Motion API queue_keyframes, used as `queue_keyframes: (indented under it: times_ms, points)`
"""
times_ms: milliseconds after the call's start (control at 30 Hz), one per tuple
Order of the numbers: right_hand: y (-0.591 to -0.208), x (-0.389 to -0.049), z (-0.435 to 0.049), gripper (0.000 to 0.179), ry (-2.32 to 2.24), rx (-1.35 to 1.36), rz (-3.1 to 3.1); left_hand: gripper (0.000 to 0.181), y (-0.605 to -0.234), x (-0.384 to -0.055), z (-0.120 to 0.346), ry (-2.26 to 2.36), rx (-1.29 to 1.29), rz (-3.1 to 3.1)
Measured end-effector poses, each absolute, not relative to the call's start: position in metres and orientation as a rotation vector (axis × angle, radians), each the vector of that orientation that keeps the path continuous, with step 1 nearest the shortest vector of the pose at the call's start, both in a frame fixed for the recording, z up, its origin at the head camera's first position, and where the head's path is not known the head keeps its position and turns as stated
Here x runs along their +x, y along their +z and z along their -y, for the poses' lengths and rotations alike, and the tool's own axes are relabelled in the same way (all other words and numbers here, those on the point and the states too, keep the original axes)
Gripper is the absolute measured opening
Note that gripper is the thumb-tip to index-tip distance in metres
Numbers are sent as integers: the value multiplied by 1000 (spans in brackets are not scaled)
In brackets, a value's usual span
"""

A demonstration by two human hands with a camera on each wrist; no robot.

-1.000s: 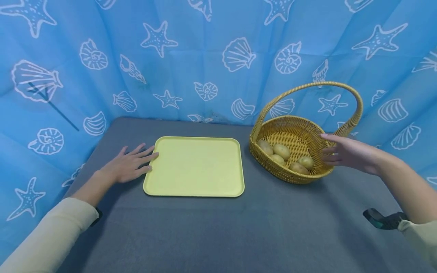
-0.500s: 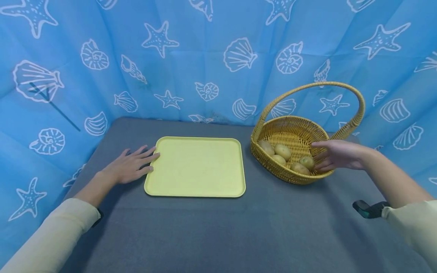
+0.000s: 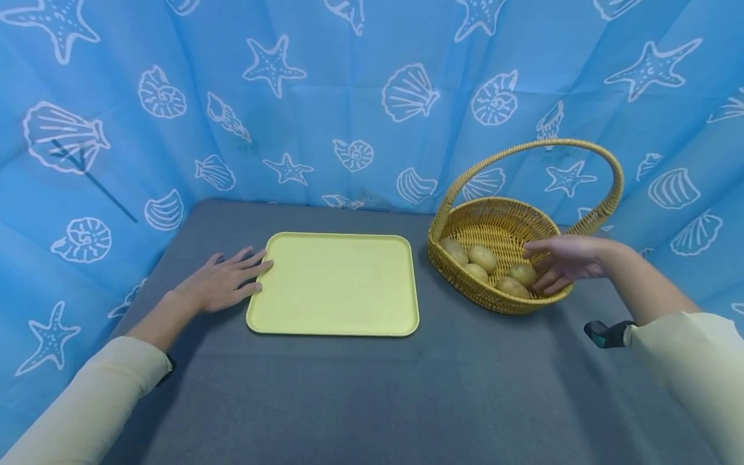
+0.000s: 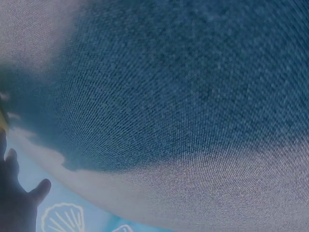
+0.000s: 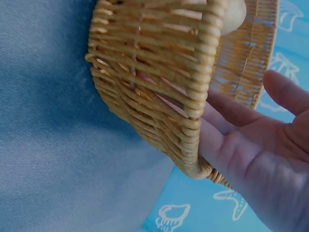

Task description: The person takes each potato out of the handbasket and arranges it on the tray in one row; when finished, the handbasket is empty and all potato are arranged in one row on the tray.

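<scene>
My left hand (image 3: pixel 217 282) lies at the left edge of a yellow rectangular tray (image 3: pixel 337 284), its fingers spread and fingertips over the rim. Only part of that hand (image 4: pixel 17 193) shows in the left wrist view. To the tray's right stands a wicker basket (image 3: pixel 494 305) with a tall hoop handle, holding several potatoes (image 3: pixel 482 258). My right hand (image 3: pixel 572 256) reaches over the basket's right side, fingers inside near the rightmost potato (image 3: pixel 523 275), thumb apart. Through the weave in the right wrist view, fingers of the right hand (image 5: pixel 256 150) show, holding nothing visible.
A dark grey cloth covers the table (image 3: pixel 349 400). Behind and to the left hangs a blue curtain (image 3: pixel 349 97) with white shells and starfish. The basket's arched handle (image 3: pixel 526 147) rises behind the right hand.
My right hand has moved left and down, from beside the basket's right rim to inside it. The left hand, tray and potatoes stay in place.
</scene>
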State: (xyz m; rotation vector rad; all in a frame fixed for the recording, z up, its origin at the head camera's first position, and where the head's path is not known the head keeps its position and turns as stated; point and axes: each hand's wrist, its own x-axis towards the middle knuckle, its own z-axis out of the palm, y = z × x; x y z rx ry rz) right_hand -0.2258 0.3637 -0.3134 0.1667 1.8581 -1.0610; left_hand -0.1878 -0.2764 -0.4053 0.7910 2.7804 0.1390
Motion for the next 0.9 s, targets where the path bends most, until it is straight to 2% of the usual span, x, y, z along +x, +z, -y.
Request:
queue_keyframes:
  times_ms: [900]
  points:
    - [-325,-247,-347,59,-930,103,-1978,61,-412,-192,279,119,814,-2798]
